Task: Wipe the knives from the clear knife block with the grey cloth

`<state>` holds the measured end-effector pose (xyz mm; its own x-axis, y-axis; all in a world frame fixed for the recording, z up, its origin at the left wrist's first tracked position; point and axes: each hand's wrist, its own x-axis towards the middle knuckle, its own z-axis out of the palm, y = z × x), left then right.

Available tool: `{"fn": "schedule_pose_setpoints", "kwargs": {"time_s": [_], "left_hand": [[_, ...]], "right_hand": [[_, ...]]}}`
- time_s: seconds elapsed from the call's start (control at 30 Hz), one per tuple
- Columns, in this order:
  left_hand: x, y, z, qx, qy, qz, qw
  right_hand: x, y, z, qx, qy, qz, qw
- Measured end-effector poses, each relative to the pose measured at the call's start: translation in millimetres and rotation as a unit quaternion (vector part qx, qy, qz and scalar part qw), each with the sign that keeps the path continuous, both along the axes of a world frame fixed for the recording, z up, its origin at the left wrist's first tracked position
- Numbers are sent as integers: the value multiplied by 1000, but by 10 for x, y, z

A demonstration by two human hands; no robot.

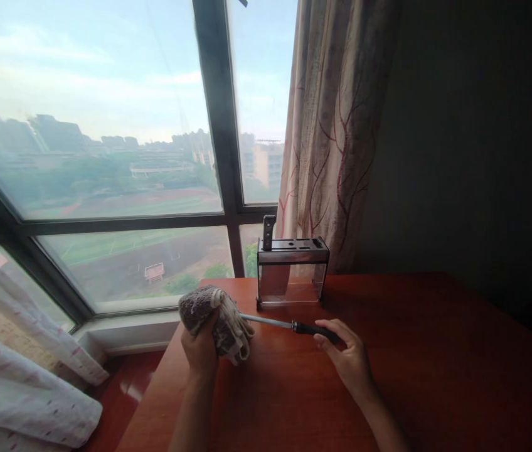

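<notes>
Cloth [231,326] fills the clenched left hand [200,346], right hand [351,356] closed on a black-handled rod [307,328].

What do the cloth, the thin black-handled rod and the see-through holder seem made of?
Cloth: soft fabric, perhaps terry, judging by its fuzzy pile and folds. Rod: likely metal, smooth with a pale sheen; black handle: matte, perhaps plastic or rubber. Holder: smooth, clear glass or acrylic, as the table shows through.

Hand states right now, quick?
Left hand: closed, holding the bunched cloth around the end of the metal rod.
Right hand: closed, holding the rod's black handle.
</notes>
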<state>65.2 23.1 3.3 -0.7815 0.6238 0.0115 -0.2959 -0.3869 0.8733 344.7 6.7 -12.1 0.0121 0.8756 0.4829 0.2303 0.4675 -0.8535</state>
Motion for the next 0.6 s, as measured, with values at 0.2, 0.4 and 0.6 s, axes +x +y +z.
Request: {"fn": "schedule_pose_setpoints", "kwargs": {"time_s": [0.2, 0.4, 0.6], "left_hand": [[-145, -70, 14, 23, 77, -128, 988], [-96, -127, 100, 53, -29, -207, 976], [-49, -105, 14, 80, -212, -237, 945]], "right_hand": [[88, 7, -21, -148, 101, -53, 982], [125, 88, -56, -240, 147, -34, 959], [-45, 25, -52, -296, 154, 39, 942]]}}
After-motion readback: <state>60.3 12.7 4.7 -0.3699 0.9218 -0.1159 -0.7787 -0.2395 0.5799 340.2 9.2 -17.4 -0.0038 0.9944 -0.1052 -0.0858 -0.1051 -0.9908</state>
